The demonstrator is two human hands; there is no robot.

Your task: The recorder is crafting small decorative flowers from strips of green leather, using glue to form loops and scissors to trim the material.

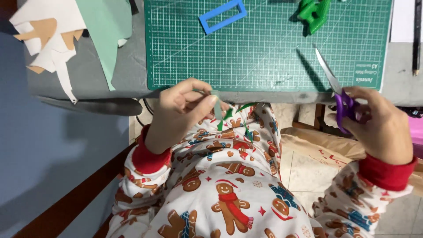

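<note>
My left hand (178, 110) is in front of the table edge, its fingers pinched on a thin strip of pale green paper (217, 109) that hangs down over my lap. My right hand (381, 125) is further right and holds purple-handled scissors (339, 94), blades together and pointing up and left onto the green cutting mat (264, 53). Small green paper scraps (244, 105) lie on my patterned clothing between the hands.
On the mat lie a blue rectangular frame (222, 16) and a green tree-shaped piece (313, 14). Sheets of pale green (103, 26), white and tan paper (46, 37) overhang the grey table at left. A pencil (416, 35) lies at right.
</note>
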